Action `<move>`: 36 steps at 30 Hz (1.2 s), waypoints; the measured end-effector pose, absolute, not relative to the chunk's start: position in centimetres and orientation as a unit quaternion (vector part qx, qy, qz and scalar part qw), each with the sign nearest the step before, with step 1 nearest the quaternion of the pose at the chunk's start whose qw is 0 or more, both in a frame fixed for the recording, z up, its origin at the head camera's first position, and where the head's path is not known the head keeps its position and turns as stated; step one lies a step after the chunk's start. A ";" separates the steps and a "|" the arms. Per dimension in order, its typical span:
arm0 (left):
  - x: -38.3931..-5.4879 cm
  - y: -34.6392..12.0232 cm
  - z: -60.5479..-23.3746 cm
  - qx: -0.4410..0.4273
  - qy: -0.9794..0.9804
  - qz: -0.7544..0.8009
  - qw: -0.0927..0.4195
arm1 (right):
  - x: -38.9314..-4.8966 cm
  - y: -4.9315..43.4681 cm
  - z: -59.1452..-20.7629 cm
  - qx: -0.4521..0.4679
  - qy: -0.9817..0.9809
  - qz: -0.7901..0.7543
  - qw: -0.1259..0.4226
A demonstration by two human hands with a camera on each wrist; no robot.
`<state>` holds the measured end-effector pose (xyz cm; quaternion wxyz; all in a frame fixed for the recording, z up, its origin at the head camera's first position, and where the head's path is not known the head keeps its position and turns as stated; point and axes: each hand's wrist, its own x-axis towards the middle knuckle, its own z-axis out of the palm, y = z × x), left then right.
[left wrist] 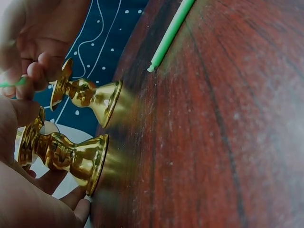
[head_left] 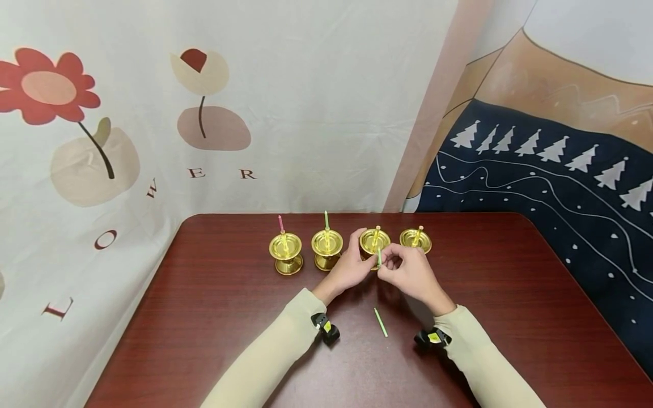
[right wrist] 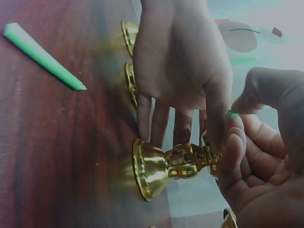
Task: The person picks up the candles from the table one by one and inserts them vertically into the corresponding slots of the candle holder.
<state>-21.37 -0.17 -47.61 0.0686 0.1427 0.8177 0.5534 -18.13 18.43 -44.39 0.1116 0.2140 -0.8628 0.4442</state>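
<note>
Four fingers and the thumb of my left hand (head_left: 349,269) curve round the third gold candle holder (head_left: 368,245), steadying it upright on the table. My right hand (head_left: 412,274) pinches a slim green candle (head_left: 380,258) between thumb and fingers, in front of that holder's dish. In the right wrist view only the green tip of this candle (right wrist: 232,114) shows past the fingers. A second green candle (head_left: 381,322) lies loose on the table between my forearms. The fourth gold holder (left wrist: 102,99) stands just right of the gripped one.
To the left, one gold holder (head_left: 288,264) bears a pink candle (head_left: 281,224) and another holder (head_left: 320,243) bears an upright green candle (head_left: 326,220). The dark red table (head_left: 229,317) ends at the back against printed cloth (head_left: 316,124).
</note>
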 end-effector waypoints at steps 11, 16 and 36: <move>-21.2 -0.6 -47.6 0.153 0.814 0.555 0.083 | -19.8 18.0 -43.9 0.157 -0.843 0.493 0.147; -20.9 -0.7 -47.4 0.149 0.813 0.556 0.080 | -20.6 17.8 -43.4 0.144 -0.841 0.488 0.186; -21.4 -0.9 -48.9 0.143 0.819 0.551 0.068 | -22.2 17.1 -42.6 0.140 -0.818 0.516 0.213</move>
